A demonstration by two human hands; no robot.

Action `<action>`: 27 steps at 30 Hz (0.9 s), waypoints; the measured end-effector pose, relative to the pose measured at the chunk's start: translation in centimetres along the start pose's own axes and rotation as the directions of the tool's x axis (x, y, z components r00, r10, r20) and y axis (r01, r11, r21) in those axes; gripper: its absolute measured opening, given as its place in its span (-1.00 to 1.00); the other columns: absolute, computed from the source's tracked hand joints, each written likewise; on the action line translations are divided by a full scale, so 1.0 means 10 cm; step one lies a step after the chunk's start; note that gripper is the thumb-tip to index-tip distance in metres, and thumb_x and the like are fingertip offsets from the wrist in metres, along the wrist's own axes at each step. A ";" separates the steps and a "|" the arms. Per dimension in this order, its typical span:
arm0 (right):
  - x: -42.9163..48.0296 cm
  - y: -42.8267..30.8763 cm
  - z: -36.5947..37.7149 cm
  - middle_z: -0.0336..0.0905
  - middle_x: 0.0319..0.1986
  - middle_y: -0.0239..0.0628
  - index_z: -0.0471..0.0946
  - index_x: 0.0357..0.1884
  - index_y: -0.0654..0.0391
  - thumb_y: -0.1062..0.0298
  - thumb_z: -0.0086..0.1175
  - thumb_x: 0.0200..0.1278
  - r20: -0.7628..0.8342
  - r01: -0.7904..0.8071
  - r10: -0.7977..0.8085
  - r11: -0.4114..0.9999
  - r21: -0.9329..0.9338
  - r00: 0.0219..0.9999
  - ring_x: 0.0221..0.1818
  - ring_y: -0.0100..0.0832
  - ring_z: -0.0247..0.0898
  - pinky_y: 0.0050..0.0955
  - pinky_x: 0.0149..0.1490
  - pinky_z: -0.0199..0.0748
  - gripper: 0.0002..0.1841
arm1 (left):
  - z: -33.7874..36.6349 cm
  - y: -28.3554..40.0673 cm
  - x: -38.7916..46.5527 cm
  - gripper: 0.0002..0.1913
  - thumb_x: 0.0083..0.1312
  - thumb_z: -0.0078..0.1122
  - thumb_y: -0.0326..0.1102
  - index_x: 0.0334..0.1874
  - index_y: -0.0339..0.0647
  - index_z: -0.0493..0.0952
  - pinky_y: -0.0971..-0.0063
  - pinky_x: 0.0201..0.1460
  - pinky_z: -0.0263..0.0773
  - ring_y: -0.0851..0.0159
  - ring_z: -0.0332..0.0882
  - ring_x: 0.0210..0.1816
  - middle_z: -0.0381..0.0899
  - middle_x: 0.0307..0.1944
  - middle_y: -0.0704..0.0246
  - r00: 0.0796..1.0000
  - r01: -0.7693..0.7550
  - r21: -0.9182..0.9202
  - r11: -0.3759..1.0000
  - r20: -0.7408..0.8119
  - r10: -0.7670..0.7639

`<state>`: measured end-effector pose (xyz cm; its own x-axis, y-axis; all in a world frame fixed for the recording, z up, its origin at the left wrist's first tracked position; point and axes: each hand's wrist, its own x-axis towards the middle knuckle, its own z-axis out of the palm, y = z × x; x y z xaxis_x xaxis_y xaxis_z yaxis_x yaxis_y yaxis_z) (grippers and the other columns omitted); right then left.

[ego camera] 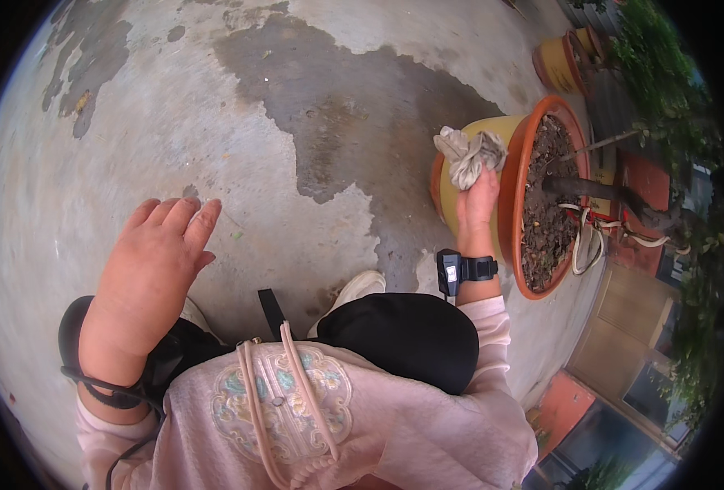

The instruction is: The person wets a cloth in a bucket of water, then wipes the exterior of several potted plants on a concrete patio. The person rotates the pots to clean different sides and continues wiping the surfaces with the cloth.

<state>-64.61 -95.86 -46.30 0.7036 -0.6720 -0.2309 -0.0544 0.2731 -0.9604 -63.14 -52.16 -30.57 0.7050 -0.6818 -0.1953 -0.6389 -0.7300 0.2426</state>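
Note:
My right hand (481,197) is closed around a crumpled, greyish-white cloth (469,153). The cloth lies against the yellow side of a large plant pot (509,174) with an orange rim, and its folds cover part of that wall. Dark soil (544,226) fills the pot, and a thick, bent trunk (604,191) grows out of it. Over the concrete at the left, my left hand (156,263) hangs palm down, holding nothing, its fingers slightly apart and bent.
Wet patches (337,104) darken the concrete ground (227,159). More yellow pots (558,64) stand at the upper right, near green foliage (662,61). A pale looped strap (589,245) hangs by the trunk. A building door (622,306) shows at the right.

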 end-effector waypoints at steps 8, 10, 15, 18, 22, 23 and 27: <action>0.39 -0.06 0.21 0.48 -0.05 -0.35 0.56 -0.10 0.10 0.40 0.05 0.01 0.740 0.407 -0.147 -0.757 -0.511 0.657 0.02 -0.28 0.28 -0.29 -0.04 0.24 -0.67 | 0.01 0.09 0.04 -0.54 0.09 0.19 -0.37 0.08 -0.24 0.36 0.39 0.10 0.29 0.20 0.41 -0.06 0.44 -0.15 0.29 0.999 -0.035 0.040 0.999 -0.010 0.035; 0.47 0.04 0.16 0.47 -0.08 -0.38 0.62 -0.22 0.07 0.29 -0.01 0.08 0.600 0.350 0.033 -0.837 -0.420 0.799 0.01 -0.33 0.23 -0.34 -0.02 0.18 -0.75 | 0.00 0.08 0.05 -0.54 0.09 0.19 -0.37 0.08 -0.24 0.36 0.40 0.09 0.29 0.20 0.41 -0.06 0.44 -0.16 0.29 0.999 -0.030 0.064 0.997 -0.016 0.031; 0.08 0.33 -0.29 0.45 -0.26 -0.40 0.60 -0.40 0.01 0.33 0.01 0.03 0.723 0.500 0.026 -0.739 -0.452 0.690 -0.05 -0.30 0.26 -0.31 -0.05 0.26 -0.86 | -0.01 0.04 0.06 -0.54 0.11 0.18 -0.34 0.08 -0.22 0.37 0.40 0.10 0.29 0.22 0.42 -0.05 0.45 -0.15 0.30 0.999 -0.032 0.050 0.998 -0.017 0.033; -0.47 0.53 -0.68 0.40 -0.23 -0.44 0.58 -0.33 0.05 0.37 -0.01 0.02 0.651 0.487 0.041 -0.701 -0.521 0.758 -0.04 -0.31 0.25 -0.35 -0.01 0.25 -0.82 | -0.02 0.00 0.03 -0.54 0.11 0.18 -0.33 0.09 -0.23 0.36 0.39 0.11 0.29 0.23 0.42 -0.04 0.45 -0.14 0.30 1.000 -0.020 0.062 0.998 0.006 0.019; -0.83 0.56 -1.02 0.40 -0.16 -0.46 0.57 -0.21 0.05 0.38 -0.01 0.02 0.576 0.401 -0.053 -0.666 -0.629 0.816 0.00 -0.32 0.25 -0.35 0.01 0.22 -0.74 | -0.05 0.00 -0.01 -0.53 0.12 0.18 -0.32 0.10 -0.24 0.35 0.38 0.13 0.28 0.24 0.41 -0.03 0.45 -0.13 0.29 0.999 -0.010 0.084 0.996 0.050 0.006; -0.82 0.54 -1.03 0.39 -0.15 -0.46 0.56 -0.15 0.08 0.37 -0.01 0.03 0.649 0.436 -0.091 -0.669 -0.602 0.755 0.03 -0.33 0.24 -0.36 0.02 0.21 -0.71 | -0.05 0.00 -0.02 -0.50 0.09 0.20 -0.35 0.11 -0.23 0.35 0.37 0.13 0.28 0.20 0.41 -0.02 0.45 -0.10 0.27 0.999 -0.005 0.058 0.998 0.049 0.002; -0.47 0.41 -0.68 0.38 -0.12 -0.44 0.53 -0.04 0.12 0.35 0.00 0.05 0.698 0.444 -0.138 -0.681 -0.582 0.703 0.05 -0.35 0.23 -0.38 0.02 0.20 -0.64 | -0.03 0.06 0.00 -0.45 0.03 0.24 -0.42 0.13 -0.23 0.33 0.34 0.13 0.29 0.12 0.40 -0.01 0.45 -0.05 0.24 0.999 -0.002 0.010 1.000 0.046 0.002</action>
<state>-72.89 -96.26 -50.23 0.9964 -0.0296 0.0791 -0.0629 -0.8855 0.4603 -63.40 -52.60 -30.13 0.6889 -0.6845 -0.2385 -0.6436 -0.7290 0.2331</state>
